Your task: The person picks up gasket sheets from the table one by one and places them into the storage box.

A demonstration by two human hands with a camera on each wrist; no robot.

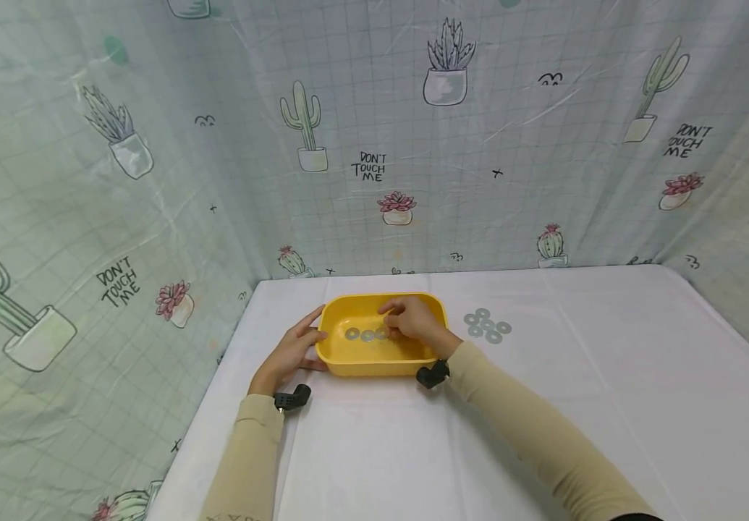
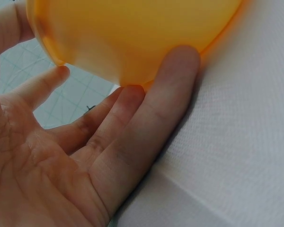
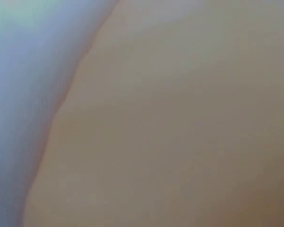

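Note:
A yellow plastic basin [image 1: 374, 369] stands near the back of the white table. At its left end my left hand [image 1: 294, 347] grips the wall, with the thumb at the rim and the other fingers outside. The left wrist view shows those fingers against the basin's translucent side. My right hand [image 1: 411, 320] reaches down inside, its fingers bent and the tips low near the floor. Flat grey washers [image 1: 367, 336] lie there in a row, the rightmost close by the fingertips. Whether those fingers pinch a washer is hidden. Blurred skin fills most of the right wrist view.
Several more flat washers [image 1: 488, 325] lie in a loose cluster on the table [image 1: 543, 391], right of the basin. A cactus-print curtain [image 1: 361, 145] hangs behind the table and along both sides. Each wrist wears a small black camera [image 1: 292, 397].

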